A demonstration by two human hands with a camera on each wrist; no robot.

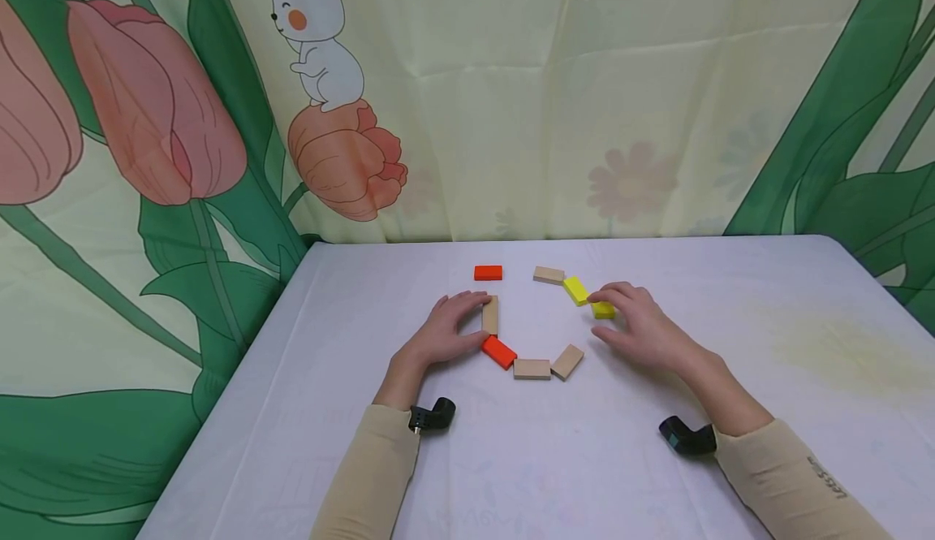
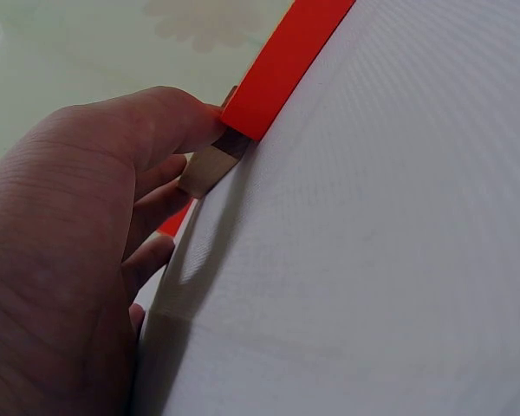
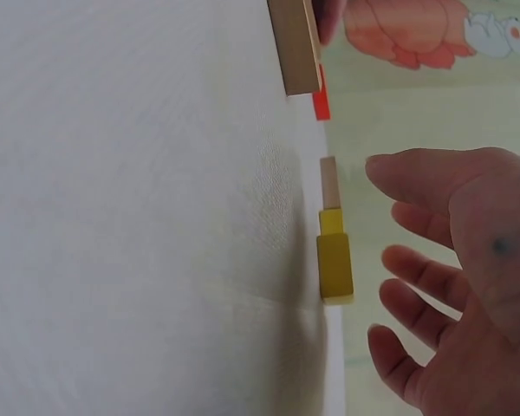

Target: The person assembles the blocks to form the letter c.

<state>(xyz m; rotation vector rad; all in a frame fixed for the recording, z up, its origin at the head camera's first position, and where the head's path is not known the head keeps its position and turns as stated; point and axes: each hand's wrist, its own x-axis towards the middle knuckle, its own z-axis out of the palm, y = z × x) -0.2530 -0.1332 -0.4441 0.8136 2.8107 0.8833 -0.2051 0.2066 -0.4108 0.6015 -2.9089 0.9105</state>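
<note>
My left hand (image 1: 447, 330) pinches a plain wooden block (image 1: 492, 317) along its length, thumb at the near end and fingertips at the far end. A red block (image 1: 500, 353) lies slanted by the thumb, its corner meeting the wooden one. On the other side, my right hand (image 1: 646, 327) hovers with fingers spread and bent around a yellow block (image 1: 603, 312). In the right wrist view a gap shows between the fingers and that yellow block (image 3: 334, 267). Another yellow block (image 1: 575, 291) lies just beyond it, slanted.
Two wooden blocks, one flat (image 1: 532, 370) and one slanted (image 1: 567, 362), form the near side of a rough ring. At the far side lie a red block (image 1: 488, 273) and a wooden block (image 1: 549, 274). A white cloth (image 1: 555, 459) covers the table; a printed curtain (image 1: 511, 118) hangs behind.
</note>
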